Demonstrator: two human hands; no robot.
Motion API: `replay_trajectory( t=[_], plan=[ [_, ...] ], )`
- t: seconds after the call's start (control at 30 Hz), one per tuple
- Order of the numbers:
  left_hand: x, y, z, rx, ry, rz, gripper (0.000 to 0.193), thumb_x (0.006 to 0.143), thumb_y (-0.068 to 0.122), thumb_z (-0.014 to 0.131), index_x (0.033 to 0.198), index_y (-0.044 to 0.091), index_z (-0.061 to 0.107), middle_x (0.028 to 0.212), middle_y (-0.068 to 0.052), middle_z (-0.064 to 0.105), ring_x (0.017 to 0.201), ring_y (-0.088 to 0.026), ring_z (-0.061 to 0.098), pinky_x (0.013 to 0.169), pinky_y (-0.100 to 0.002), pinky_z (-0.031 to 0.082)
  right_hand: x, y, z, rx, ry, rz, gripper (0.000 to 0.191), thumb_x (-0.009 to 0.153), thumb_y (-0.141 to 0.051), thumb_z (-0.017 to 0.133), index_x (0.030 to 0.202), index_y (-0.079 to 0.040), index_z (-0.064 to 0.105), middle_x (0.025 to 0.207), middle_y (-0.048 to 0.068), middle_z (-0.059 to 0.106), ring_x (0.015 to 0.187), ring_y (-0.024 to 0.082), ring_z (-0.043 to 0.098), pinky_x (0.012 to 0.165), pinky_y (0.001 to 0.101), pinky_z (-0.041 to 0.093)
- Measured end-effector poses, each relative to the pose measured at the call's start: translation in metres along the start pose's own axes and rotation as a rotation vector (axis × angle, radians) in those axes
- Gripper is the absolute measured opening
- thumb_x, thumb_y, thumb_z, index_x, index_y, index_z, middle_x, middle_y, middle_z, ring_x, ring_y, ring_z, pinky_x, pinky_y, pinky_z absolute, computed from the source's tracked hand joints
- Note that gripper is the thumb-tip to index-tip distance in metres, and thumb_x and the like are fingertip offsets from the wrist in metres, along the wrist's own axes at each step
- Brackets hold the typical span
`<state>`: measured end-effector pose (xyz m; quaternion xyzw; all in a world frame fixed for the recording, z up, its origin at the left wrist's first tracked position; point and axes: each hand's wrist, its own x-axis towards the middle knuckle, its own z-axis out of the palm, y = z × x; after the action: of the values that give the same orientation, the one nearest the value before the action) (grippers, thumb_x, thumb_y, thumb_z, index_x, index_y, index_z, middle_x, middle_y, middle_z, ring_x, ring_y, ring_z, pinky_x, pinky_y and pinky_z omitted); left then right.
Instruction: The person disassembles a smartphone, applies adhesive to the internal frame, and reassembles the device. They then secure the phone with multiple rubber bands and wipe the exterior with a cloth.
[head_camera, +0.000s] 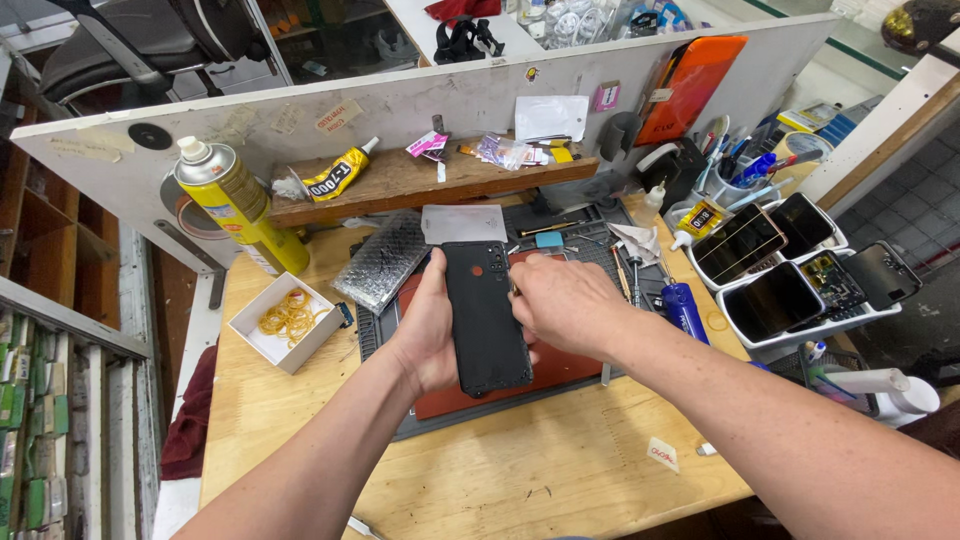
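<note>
I see my left hand (428, 335) wrapped around the left edge of a black phone (486, 315), back side up, its grip closed on the case with the thumb along the near edge. The phone sits tilted slightly above a red work mat (560, 365) on the desk (520, 470). My right hand (565, 300) presses against the phone's right edge, fingers curled narrow and touching the case; whether it pinches a tool I cannot tell.

Just beyond the left grip lies a sheet of bubble wrap (382, 260), and further left of it a small white box of yellow rubber bands (285, 320). Past that stands a yellow spray can (240, 205). Beyond both grips a wooden shelf (420, 180) carries a yellow glue tube (335, 178). To the right of the right grip lies a blue bottle (685, 310), and well beyond that are white trays of phones (800, 270).
</note>
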<state>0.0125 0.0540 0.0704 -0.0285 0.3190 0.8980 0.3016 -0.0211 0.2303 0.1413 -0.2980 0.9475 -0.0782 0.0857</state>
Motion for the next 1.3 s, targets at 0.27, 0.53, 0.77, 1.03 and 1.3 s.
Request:
replay_trajectory(
  t=[0.27, 0.53, 0.77, 1.03, 1.3],
  plan=[
    [0.012, 0.013, 0.011, 0.054, 0.242, -0.207, 0.104, 0.084, 0.093, 0.013, 0.123, 0.01, 0.062, 0.095, -0.02, 0.068, 0.084, -0.036, 0.069, 0.083, -0.062, 0.057, 0.011, 0.031, 0.027, 0.014, 0.178, 0.077, 0.021, 0.094, -0.024, 0.056, 0.099, -0.004, 0.06, 0.105, 0.017, 0.063, 0.09, 0.039, 0.069, 0.082, 0.0511, 0.054],
    [-0.012, 0.017, 0.009, -0.11, 0.159, -0.058, 0.079, 0.097, 0.067, 0.025, 0.128, 0.004, 0.06, 0.115, -0.027, 0.068, 0.1, -0.038, 0.069, 0.089, -0.06, 0.056, 0.032, 0.142, 0.062, 0.239, 0.368, 0.411, 0.018, 0.086, -0.017, 0.068, 0.099, -0.005, 0.075, 0.098, 0.018, 0.074, 0.096, 0.036, 0.071, 0.087, 0.0443, 0.054],
    [-0.013, 0.018, 0.013, -0.106, 0.135, 0.037, 0.08, 0.099, 0.063, 0.027, 0.13, -0.003, 0.061, 0.124, -0.026, 0.067, 0.104, -0.036, 0.069, 0.092, -0.054, 0.057, 0.029, 0.164, 0.096, 0.401, 0.273, 0.605, 0.024, 0.089, -0.01, 0.063, 0.108, -0.009, 0.078, 0.107, 0.019, 0.075, 0.101, 0.034, 0.07, 0.09, 0.0417, 0.053],
    [-0.013, 0.016, 0.022, -0.105, 0.184, 0.064, 0.078, 0.098, 0.065, 0.026, 0.13, 0.003, 0.062, 0.122, -0.024, 0.068, 0.101, -0.035, 0.069, 0.088, -0.053, 0.059, 0.022, 0.152, 0.086, 0.503, 0.226, 0.648, 0.049, 0.079, -0.007, 0.075, 0.127, -0.008, 0.067, 0.115, 0.015, 0.072, 0.094, 0.027, 0.072, 0.076, 0.0391, 0.059],
    [-0.012, 0.014, 0.026, -0.102, 0.192, 0.062, 0.077, 0.097, 0.067, 0.033, 0.127, 0.003, 0.063, 0.121, -0.023, 0.069, 0.099, -0.034, 0.069, 0.086, -0.053, 0.059, 0.019, 0.132, 0.086, 0.912, 0.058, 0.705, 0.049, 0.091, -0.005, 0.063, 0.14, -0.007, 0.057, 0.095, 0.019, 0.076, 0.066, 0.021, 0.069, 0.057, 0.0365, 0.057]
  ],
)
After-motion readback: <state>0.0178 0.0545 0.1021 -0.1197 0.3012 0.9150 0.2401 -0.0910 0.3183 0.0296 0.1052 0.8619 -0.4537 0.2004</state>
